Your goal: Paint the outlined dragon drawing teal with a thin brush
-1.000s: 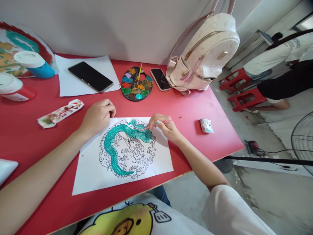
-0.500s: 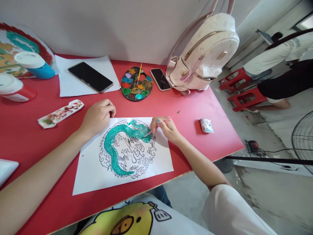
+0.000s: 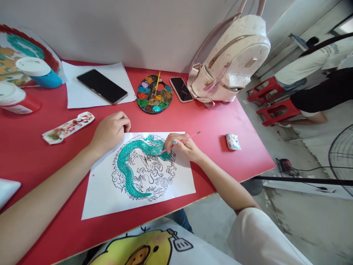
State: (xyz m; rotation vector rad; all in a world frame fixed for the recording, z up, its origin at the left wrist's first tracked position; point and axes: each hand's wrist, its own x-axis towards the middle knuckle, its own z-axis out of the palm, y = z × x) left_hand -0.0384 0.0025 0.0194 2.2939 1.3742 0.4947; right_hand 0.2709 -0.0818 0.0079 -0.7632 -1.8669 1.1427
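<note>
A white sheet with a dragon drawing (image 3: 140, 169) lies on the red table (image 3: 215, 121); much of the dragon's body is painted teal. My right hand (image 3: 183, 147) pinches a thin pink paintbrush (image 3: 179, 142), its tip touching the dragon near the sheet's upper middle. My left hand (image 3: 110, 130) rests curled in a loose fist on the sheet's top left corner, pressing the paper down, with nothing visible in it.
A round paint palette (image 3: 153, 94) with a brush lies behind the sheet. Two phones (image 3: 102, 86) (image 3: 181, 89), a cream backpack (image 3: 231, 60), paint jars (image 3: 38, 72), a smeared strip (image 3: 67, 127) and a small packet (image 3: 233, 141) sit around. Another person and red stools (image 3: 271, 101) are at right.
My right hand shifted slightly left over the dragon, and the brush changed its tilt as the tip moved along the teal body. My left hand stayed put.
</note>
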